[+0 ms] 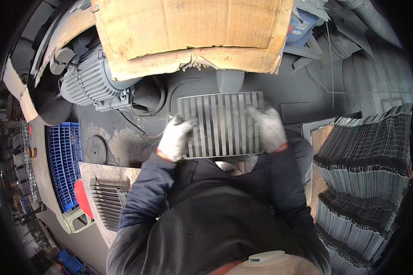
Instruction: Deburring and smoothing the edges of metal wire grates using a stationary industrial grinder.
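A flat, dark metal grate (221, 124) with rounded corners and parallel bars is held up in front of me, above my lap. My left hand (174, 138), in a whitish work glove, grips its left edge with the thumb over the face. On the opposite edge, my right hand (269, 129) closes in a matching glove. That hand is slightly blurred, and the fingers behind the grate are hidden on both sides. Just beyond the grate's top edge a grey chute-like part (230, 81) shows under a large cardboard sheet (192, 27).
Tall stacks of similar grates (362, 142) stand at my right. On my left, several more grates (109, 201) lie on a board, near a blue plastic crate (64, 160) and a red round object (82, 198). A grey electric motor (94, 78) sits at the far left.
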Tool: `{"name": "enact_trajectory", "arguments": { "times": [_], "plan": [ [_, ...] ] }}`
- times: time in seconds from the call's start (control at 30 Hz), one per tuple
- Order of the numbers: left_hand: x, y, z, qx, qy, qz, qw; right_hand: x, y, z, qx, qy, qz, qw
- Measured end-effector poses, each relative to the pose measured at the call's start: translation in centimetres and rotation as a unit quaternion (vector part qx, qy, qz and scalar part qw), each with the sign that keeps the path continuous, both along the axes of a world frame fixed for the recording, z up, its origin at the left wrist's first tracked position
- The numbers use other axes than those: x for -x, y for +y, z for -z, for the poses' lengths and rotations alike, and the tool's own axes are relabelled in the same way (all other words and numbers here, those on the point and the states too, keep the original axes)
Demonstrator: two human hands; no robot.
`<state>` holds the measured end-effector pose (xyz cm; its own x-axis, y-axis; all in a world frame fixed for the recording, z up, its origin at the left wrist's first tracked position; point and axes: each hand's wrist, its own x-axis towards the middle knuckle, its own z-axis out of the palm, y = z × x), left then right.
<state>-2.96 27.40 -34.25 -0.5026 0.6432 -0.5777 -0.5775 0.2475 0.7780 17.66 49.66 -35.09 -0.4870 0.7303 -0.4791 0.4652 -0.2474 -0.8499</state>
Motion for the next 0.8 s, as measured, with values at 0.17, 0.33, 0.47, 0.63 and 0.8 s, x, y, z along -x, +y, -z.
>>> {"name": "enact_trajectory", "arguments": {
  "times": [0.17,0.33,0.47,0.63,0.8],
  "plan": [
    [0.9,-1.1,0.1,-0.045,-0.042,0.014,0.998,0.0,-0.4,-0.6,0.085,0.088,0.011,0.992],
    [-3.0,5.3,-1.2,-0.1,-0.061,0.079,0.99,-2.8,0.1,-6.1,0.024,0.13,0.149,0.98],
    [-0.9,1.8,-1.7,-0.05,-0.081,-0.004,0.995,-0.6,-0.4,-4.5,0.035,0.083,0.057,0.994],
    [1.9,-1.5,-1.1,-0.058,-0.036,-0.005,0.998,2.7,-3.2,-1.5,0.052,0.193,0.038,0.979],
    [-2.8,5.4,-0.3,-0.07,-0.01,0.092,0.993,-2.7,0.1,-5.6,0.013,0.156,0.15,0.976]
  ]
}}
